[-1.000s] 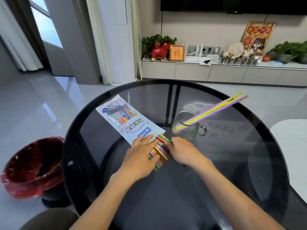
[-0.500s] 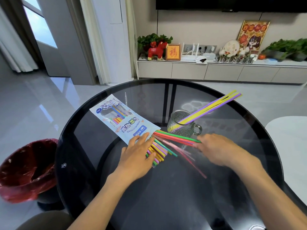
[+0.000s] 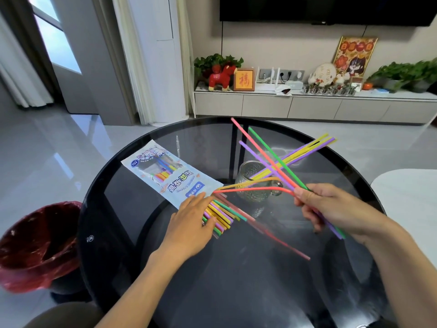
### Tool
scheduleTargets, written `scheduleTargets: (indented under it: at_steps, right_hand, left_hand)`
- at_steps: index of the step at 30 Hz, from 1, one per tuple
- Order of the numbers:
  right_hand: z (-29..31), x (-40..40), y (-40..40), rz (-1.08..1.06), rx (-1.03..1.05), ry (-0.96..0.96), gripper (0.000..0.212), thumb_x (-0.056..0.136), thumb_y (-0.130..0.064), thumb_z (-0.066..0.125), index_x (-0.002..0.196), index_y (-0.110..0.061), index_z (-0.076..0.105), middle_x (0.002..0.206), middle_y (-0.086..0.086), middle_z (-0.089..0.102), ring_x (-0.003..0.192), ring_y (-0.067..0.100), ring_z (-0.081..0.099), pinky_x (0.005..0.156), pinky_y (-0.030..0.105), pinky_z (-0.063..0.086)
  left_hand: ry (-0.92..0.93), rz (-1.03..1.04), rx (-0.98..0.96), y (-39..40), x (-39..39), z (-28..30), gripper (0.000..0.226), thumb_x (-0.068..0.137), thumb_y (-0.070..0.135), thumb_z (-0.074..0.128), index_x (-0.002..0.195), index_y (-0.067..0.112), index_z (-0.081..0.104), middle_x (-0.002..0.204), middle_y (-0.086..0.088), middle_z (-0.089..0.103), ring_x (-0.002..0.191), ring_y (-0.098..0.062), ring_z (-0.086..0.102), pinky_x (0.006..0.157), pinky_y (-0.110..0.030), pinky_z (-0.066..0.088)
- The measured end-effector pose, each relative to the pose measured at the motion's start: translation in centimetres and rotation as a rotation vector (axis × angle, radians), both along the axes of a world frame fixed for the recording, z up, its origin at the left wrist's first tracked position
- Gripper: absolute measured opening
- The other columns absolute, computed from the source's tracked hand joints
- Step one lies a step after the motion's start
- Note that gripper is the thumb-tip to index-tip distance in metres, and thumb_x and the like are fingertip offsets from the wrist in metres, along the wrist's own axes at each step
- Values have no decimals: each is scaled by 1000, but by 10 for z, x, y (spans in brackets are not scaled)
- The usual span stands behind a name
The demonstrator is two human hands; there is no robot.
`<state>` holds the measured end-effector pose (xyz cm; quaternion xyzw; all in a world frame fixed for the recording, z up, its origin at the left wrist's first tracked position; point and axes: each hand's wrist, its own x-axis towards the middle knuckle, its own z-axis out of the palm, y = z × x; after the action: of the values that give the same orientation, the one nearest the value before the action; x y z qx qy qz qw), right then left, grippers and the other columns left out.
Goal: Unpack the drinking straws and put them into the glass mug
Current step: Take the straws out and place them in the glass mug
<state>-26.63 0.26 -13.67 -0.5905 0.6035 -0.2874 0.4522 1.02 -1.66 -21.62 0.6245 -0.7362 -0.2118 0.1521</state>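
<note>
The right hand point(image 3: 331, 209) grasps a fan of coloured plastic straws point(image 3: 267, 159) near the clear glass mug point(image 3: 250, 176). The left hand point(image 3: 191, 223) lies flat, fingers straight, on the pale blue straw packet point(image 3: 170, 176).

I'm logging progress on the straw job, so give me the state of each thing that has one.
Straw packet: lying flat, open at the near end, some straws inside.
Glass mug: upright, holding yellow and purple straws.
Held straws: lifted above the mug.
Loose straws: flat on the table.
Left hand: flat on packet and loose straws.
Right hand: gripping the held straws.
Bin: open, red liner.
</note>
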Motion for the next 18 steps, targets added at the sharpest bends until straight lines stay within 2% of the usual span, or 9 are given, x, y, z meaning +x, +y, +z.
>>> scheduleTargets:
  at_steps: [5, 9, 11, 13, 15, 16, 18]
  right_hand:
    - [12, -11, 2, -131, -58, -85, 31, 102, -27, 45, 80, -6, 53, 47, 0, 41, 39, 14, 37, 41, 25, 39]
    - [2, 6, -9, -167, -51, -166, 30, 103, -24, 45, 79, -8, 54, 48, 0, 40, 38, 13, 37, 40, 27, 37]
    - [-11, 27, -13, -82, 36, -194, 28, 103, -20, 46, 80, -7, 53, 48, 0, 41, 38, 14, 37, 41, 27, 38]
    - [-20, 46, -13, 89, 145, -156, 28, 103, -23, 47, 80, -8, 53, 47, -1, 40, 40, 15, 37, 43, 28, 43]
    - [-21, 58, -8, 315, 266, -169, 29, 102, -27, 47, 80, -9, 53, 47, 1, 39, 40, 16, 39, 47, 29, 46]
    - [-18, 60, -5, 415, 309, -224, 29, 102, -27, 48, 79, -9, 54, 46, 2, 39, 39, 17, 40, 49, 28, 46]
    - [-8, 61, 2, 538, 316, -350, 32, 101, -30, 45, 81, -8, 57, 46, 4, 42, 39, 18, 43, 50, 27, 45]
  left_hand:
    - [-56, -33, 43, 0, 3, 0, 54, 97, 41, 47, 147, 31, 28, 161, 11, 18, 150, -13, 5, 115, -45, 25]
    - [0, 19, -30, 0, -2, 1, 60, 95, 37, 53, 148, 28, 27, 159, 7, 24, 147, -15, 16, 113, -43, 30]
    - [18, 62, -214, 3, -6, 3, 70, 90, 27, 59, 150, 25, 23, 160, 3, 22, 146, -20, 20, 112, -43, 33]
    - [-95, 31, -493, 5, -7, 7, 79, 82, 9, 62, 151, 19, 25, 159, -8, 24, 146, -29, 23, 112, -49, 33]
    - [-236, -51, -718, 7, -7, 13, 79, 76, -5, 50, 150, 14, 31, 157, -15, 28, 147, -34, 24, 114, -56, 27]
    - [-286, -91, -789, 8, -8, 16, 75, 75, -6, 41, 148, 13, 35, 156, -15, 32, 146, -34, 26, 115, -58, 24]
    - [-298, -160, -856, 10, -8, 19, 63, 77, -1, 32, 137, 10, 51, 142, -11, 53, 136, -31, 45, 114, -57, 24]
